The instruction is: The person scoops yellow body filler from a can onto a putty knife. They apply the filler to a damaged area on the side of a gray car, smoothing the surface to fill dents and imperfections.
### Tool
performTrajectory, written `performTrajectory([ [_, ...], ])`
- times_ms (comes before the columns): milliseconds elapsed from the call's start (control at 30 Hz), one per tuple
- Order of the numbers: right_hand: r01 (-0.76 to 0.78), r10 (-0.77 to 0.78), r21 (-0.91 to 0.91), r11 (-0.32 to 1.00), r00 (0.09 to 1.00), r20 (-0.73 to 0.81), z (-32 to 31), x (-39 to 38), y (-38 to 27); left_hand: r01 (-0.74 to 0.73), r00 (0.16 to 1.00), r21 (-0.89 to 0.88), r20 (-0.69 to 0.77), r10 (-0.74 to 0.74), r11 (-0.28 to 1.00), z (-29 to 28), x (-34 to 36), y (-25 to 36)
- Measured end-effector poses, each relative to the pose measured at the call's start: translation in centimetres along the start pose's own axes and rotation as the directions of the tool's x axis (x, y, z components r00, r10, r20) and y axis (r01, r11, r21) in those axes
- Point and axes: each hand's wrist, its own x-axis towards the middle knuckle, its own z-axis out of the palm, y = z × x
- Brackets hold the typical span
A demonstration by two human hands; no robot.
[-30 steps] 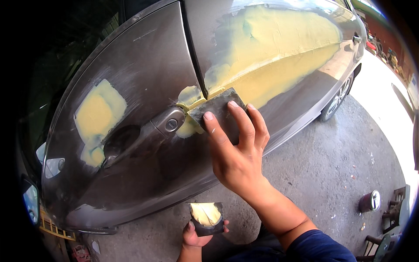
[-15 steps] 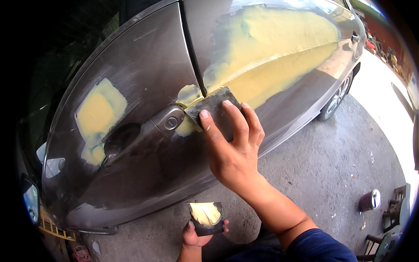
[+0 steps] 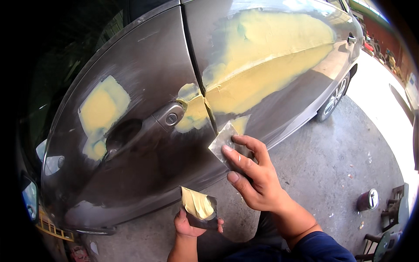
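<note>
My right hand [image 3: 264, 181] grips a dark square putty spreader [image 3: 221, 139], fingers on its face and thumb at its lower edge. Its upper corner is close to the lower end of the seam [image 3: 191, 56] between two panels of a grey-brown car; contact cannot be made out. Low in front of the car, my left hand [image 3: 187, 226] holds a dark flat plate [image 3: 198, 222] bearing a thick smear of yellow putty [image 3: 196, 204]. A putty patch [image 3: 193, 117] lies between the door lock [image 3: 171, 118] and the seam. A larger patch [image 3: 266, 41] covers the panel to the right.
Another putty patch [image 3: 104, 107] sits above the door handle [image 3: 144, 136]. A wheel [image 3: 335, 100] shows at the right. On the concrete floor [image 3: 318, 161] stand a tin can [image 3: 369, 200], a dark stool [image 3: 396, 205] and another dark seat [image 3: 379, 245]. A yellow metal frame [image 3: 54, 228] is at lower left.
My right hand has moved down and right, taking the spreader off the patch beside the lock, which now shows smoothed putty. My left hand has shifted slightly left and tilted its plate.
</note>
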Motion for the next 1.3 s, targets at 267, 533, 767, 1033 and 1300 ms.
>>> performTrajectory([
  [267, -0.178, 0.084, 0.181, 0.967, 0.896, 0.436, -4.0, -1.6, 2.4, 0.072, 0.985, -0.189, 0.165, -0.041, 0.979, 2.3, 5.0, -1.4],
  [533, -0.305, 0.296, 0.418, 0.856, 0.951, 0.086, -3.8, -2.9, 3.3, -0.206, 0.976, 0.059, -0.058, 0.210, 0.977, 4.1, 4.8, -0.7],
  [767, -0.297, 0.341, 0.576, 0.762, 0.939, 0.033, -3.8, -1.9, 2.5, -0.271, 0.928, 0.233, -0.196, 0.318, 0.934, 6.1, 4.4, -0.8],
  [1033, 0.159, -0.169, -0.078, 0.984, 0.974, -0.151, -1.5, 4.3, -0.2, -0.351, 0.793, 0.388, -0.361, 0.491, 0.852, 6.3, 4.8, -2.0],
  [1300, 0.088, -0.095, -0.051, 0.995, 0.983, -0.156, -0.4, 6.5, -1.7, -0.335, 0.810, 0.354, -0.365, 0.459, 0.873, 6.2, 4.0, -2.1],
])
